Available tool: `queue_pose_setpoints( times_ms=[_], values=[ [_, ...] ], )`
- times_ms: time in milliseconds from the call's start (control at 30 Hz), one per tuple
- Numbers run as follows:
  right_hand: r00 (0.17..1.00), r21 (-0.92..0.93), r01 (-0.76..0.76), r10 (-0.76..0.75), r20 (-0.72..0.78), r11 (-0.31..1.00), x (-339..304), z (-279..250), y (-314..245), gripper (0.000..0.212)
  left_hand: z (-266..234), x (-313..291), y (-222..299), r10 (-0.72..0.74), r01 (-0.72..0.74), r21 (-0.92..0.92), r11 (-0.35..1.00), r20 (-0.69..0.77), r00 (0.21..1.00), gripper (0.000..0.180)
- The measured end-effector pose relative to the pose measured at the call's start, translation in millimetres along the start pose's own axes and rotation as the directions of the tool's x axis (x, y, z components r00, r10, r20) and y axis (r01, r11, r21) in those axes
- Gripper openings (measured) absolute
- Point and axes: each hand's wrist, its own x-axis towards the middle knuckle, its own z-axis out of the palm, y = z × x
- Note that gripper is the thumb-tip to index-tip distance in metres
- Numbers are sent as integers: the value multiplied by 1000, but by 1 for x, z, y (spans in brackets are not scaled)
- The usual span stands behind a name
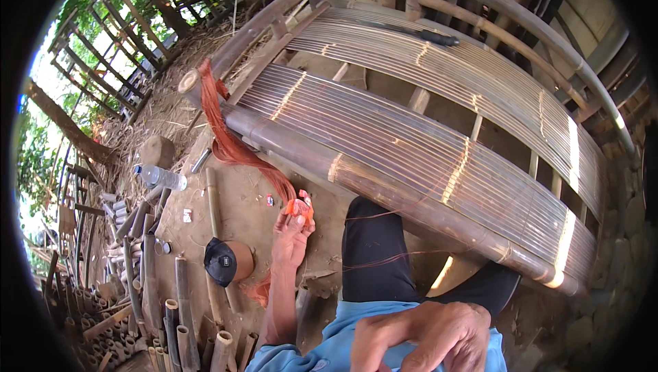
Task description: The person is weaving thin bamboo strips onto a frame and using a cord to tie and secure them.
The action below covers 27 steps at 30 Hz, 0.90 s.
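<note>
My left hand is raised left of my knee, its fingers closed on a small red-and-white packet. Just behind the packet hangs the lower end of a red fibre bundle, draped over the near rail's left end on a bamboo bench. My right hand is close up over my lap, with bent fingers running out of the lower edge. Its fingertips are out of sight, so whether it holds anything cannot be told. Thin reddish strands cross my dark trouser leg.
A black cap rests against a brown round object on the dirt floor. Further left lie a clear plastic bottle and several cut bamboo pieces. On the bench's far slats is a dark long-handled tool.
</note>
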Motion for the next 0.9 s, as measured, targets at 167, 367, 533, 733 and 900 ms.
queue_pose_setpoints(
  times_ms=[167,367,533,733,900],
  values=[
    [932,-439,-349,259,-254,828,-5,-25,-35,25,-24,41,46,118,-95,153,984,-150,982,36],
    [682,-646,-641,-78,-727,414,-56,-80,-62,12,-111,122,132,438,-252,519,817,-274,856,34],
    [555,-587,-781,-192,-809,216,-113,-124,-104,7,-193,131,118,554,-220,595,773,-463,692,27],
    [482,-510,-847,-187,-856,152,-132,-153,-104,11,-343,27,84,668,-3,914,405,-294,684,29],
    [519,-521,-853,-158,-840,-28,-136,-165,-101,18,-343,17,67,529,41,561,827,-800,284,30]
  ],
)
